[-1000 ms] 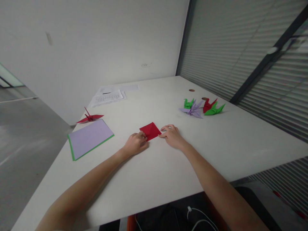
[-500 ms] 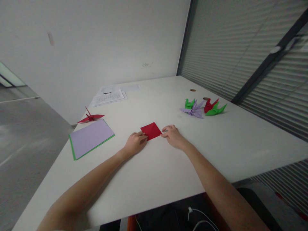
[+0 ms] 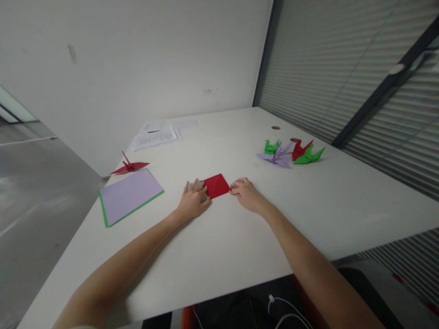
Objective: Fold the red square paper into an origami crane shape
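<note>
A folded square of red paper (image 3: 216,185) lies flat on the white table (image 3: 219,242) in front of me. My left hand (image 3: 194,201) rests beside it with the fingers spread, their tips on the paper's left corner. My right hand (image 3: 245,194) has its fingers curled, and the fingertips pinch or press the paper's right corner.
A stack of lilac and green paper sheets (image 3: 128,195) lies at the left, with a red paper crane (image 3: 129,167) behind it. Printed white sheets (image 3: 156,137) lie further back. Several folded cranes, green, lilac and red (image 3: 290,153), stand at the right.
My left hand has opened from a curled pinch to flat, spread fingers on the paper's left corner. The right hand and the paper have hardly moved.
</note>
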The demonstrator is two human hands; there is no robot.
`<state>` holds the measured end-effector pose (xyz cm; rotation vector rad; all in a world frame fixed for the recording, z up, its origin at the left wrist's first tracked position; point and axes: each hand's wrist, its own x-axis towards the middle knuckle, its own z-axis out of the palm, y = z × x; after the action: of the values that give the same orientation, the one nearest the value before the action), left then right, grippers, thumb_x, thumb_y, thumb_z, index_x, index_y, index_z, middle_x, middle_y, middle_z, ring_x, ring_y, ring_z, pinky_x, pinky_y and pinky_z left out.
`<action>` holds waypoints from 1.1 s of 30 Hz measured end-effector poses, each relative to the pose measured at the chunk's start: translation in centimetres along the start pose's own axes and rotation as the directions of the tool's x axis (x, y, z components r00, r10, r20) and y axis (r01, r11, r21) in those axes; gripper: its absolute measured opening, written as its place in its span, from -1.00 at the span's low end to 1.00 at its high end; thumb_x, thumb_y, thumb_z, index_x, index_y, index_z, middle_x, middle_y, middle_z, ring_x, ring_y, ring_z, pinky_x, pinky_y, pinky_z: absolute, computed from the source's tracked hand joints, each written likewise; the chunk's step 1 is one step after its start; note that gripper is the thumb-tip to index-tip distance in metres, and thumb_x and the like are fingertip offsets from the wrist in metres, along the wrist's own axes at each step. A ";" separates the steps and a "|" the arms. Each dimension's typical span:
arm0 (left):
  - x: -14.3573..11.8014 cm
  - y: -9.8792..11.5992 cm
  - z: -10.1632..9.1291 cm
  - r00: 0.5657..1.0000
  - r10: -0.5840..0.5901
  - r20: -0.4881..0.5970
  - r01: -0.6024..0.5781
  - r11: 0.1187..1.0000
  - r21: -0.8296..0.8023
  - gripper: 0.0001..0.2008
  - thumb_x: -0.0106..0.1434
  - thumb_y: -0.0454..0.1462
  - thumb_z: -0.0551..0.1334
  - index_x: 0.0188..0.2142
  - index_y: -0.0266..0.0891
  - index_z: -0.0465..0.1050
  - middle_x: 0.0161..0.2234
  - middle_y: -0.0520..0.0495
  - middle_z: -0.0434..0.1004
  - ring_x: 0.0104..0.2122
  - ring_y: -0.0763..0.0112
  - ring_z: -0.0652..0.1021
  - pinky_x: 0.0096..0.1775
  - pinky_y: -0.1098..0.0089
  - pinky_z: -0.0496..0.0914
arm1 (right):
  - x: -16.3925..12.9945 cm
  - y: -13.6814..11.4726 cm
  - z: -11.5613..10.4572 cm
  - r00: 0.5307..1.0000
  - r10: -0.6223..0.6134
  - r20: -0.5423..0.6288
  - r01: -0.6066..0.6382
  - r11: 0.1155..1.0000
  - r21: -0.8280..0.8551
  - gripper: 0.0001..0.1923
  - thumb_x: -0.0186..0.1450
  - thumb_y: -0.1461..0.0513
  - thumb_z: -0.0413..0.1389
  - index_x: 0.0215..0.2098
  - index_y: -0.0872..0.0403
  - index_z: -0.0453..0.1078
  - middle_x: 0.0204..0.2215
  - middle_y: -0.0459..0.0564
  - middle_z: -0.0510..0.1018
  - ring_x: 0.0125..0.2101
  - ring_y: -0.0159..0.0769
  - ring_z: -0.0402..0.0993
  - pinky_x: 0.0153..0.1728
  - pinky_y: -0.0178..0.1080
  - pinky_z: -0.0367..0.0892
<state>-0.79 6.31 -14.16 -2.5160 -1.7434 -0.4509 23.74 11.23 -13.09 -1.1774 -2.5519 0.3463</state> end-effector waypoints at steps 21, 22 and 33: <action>-0.3 -0.1 -0.4 0.969 0.192 -0.154 -0.199 0.979 -0.031 -0.67 0.29 -0.04 0.17 -0.11 -0.16 0.56 -0.16 -0.18 0.50 -0.05 0.13 0.45 0.22 -0.08 0.10 | 0.0 -1.1 -0.2 0.987 0.014 -0.158 -0.009 0.999 0.031 -0.68 0.34 0.31 0.02 -0.03 0.00 0.52 -0.09 0.08 0.49 -0.04 -0.15 0.25 0.05 -0.07 0.21; -0.3 0.0 -0.4 0.968 0.202 -0.151 -0.212 0.976 -0.053 -0.67 0.30 -0.04 0.17 -0.11 -0.16 0.55 -0.13 -0.18 0.49 -0.03 0.14 0.44 0.22 -0.05 0.11 | 0.0 -1.2 0.0 0.988 -0.038 -0.152 0.047 0.997 0.060 -0.69 0.35 0.27 0.03 -0.01 -0.01 0.51 -0.09 0.06 0.50 -0.05 -0.16 0.27 0.06 -0.07 0.22; -0.3 0.3 -1.2 0.930 0.363 -0.057 -0.367 0.905 -0.214 -0.68 0.29 -0.13 0.19 -0.02 -0.17 0.50 -0.04 -0.16 0.52 -0.05 0.20 0.50 0.03 0.15 0.33 | 0.2 -0.7 0.3 0.996 -0.066 -0.060 0.067 0.997 0.022 -0.73 0.36 0.26 0.03 -0.19 -0.03 0.59 -0.04 -0.02 0.58 0.05 -0.10 0.29 0.07 0.01 0.25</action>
<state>-0.87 5.69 -13.08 -2.8936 -1.2258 -0.6648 22.96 10.91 -13.11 -1.0748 -2.5222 0.3210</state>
